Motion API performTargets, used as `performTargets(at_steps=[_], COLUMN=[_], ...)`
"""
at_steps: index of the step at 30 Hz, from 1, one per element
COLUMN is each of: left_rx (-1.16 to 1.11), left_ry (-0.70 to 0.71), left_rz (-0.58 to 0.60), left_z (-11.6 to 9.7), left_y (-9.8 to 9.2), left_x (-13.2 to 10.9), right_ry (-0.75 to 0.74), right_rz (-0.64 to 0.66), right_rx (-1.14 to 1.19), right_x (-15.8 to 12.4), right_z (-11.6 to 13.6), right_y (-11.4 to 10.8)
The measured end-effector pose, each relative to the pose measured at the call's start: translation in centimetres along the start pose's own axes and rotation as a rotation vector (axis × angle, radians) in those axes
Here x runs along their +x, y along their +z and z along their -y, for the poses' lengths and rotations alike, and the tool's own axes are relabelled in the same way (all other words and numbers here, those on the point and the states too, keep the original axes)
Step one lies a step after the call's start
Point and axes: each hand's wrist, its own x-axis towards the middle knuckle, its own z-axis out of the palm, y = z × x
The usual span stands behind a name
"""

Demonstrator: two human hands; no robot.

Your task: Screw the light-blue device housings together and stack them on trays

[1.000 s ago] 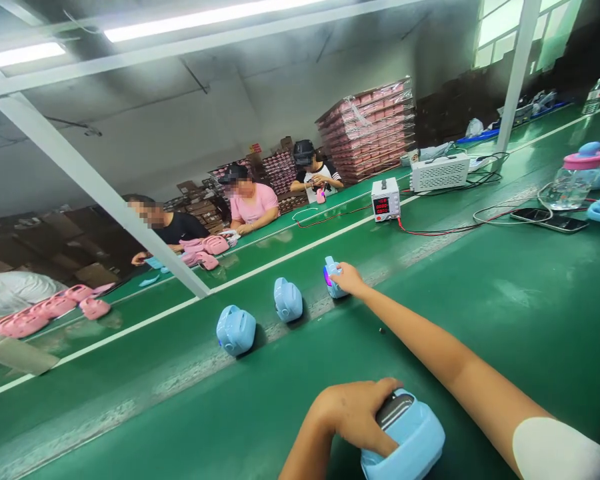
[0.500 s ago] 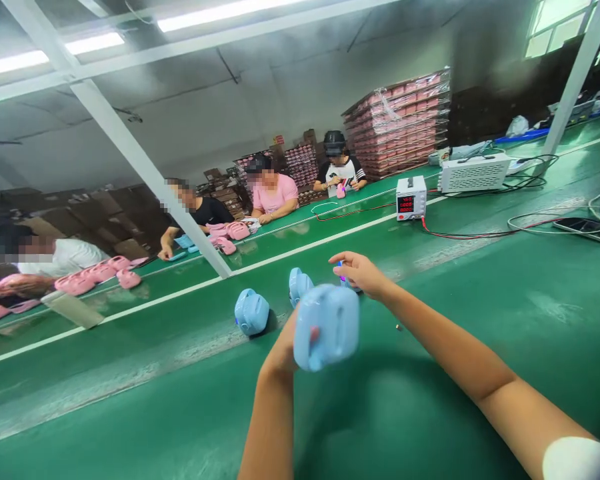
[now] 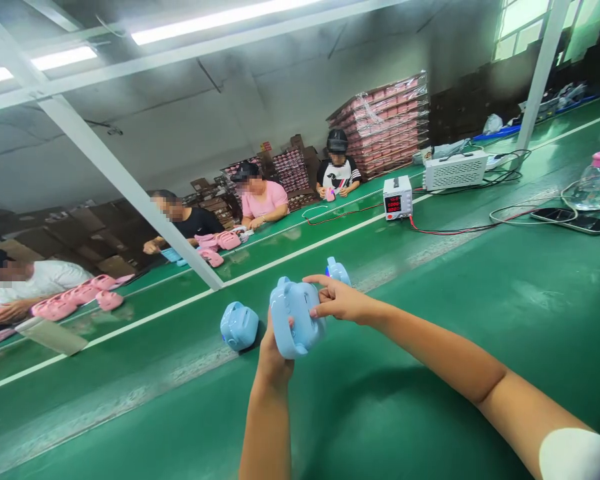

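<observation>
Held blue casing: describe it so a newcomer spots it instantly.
Start at the green foreground surface. Near the picture's centre, the left hand holds the glossy blue casing, with the right hand at its edge. Unlike the similar blue units standing nearby, it is held up.

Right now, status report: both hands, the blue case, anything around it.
Left hand gripping blue case, raised off green surface. Right hand at its edge, contact unclear. Second case to the left, third case beyond right hand.
</observation>
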Motion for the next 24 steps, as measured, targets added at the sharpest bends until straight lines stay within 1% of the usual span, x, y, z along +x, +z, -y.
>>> performTargets(at_steps=[4, 8, 10, 14, 17, 20, 22, 24], left_rx=[0.01, 0.045, 0.065, 0.095, 0.115, 0.136, 0.164, 0.246], left_ry=[0.004, 0.03, 0.042, 0.119, 0.165, 0.245, 0.295, 0.341], left_rz=[0.004, -0.006, -0.017, -0.044, -0.051, -0.088, -0.148, -0.221], left_z=[0.2, 0.2, 0.2, 0.1, -0.2, -0.4, -0.5, -0.4], left_y=[-0.4, -0.7, -0.7, -0.3, 0.1, 0.4, 0.4, 0.4], left_x=[0.5, 0.7, 0.6, 0.2, -0.1, -0.3, -0.4, -0.5], right_ry=[0.047, 0.064, 0.061, 0.051, -0.001, -0.08, -0.121, -0.142], right_rz=[0.032, 0.046, 0.041, 0.052, 0.057, -0.02, -0.096, -0.13], right_rx=[0.055, 0.111, 0.115, 0.099, 0.089, 0.048, 0.009, -0.03], right_x=[-0.1, 0.0, 0.1, 0.0, 0.0, 0.0, -0.1, -0.3], right_z=[0.3, 0.3, 0.3, 0.4, 0.2, -0.1, -0.2, -0.2], right_y=[-0.1, 0.0, 0.1, 0.1, 0.2, 0.6, 1.1, 1.7])
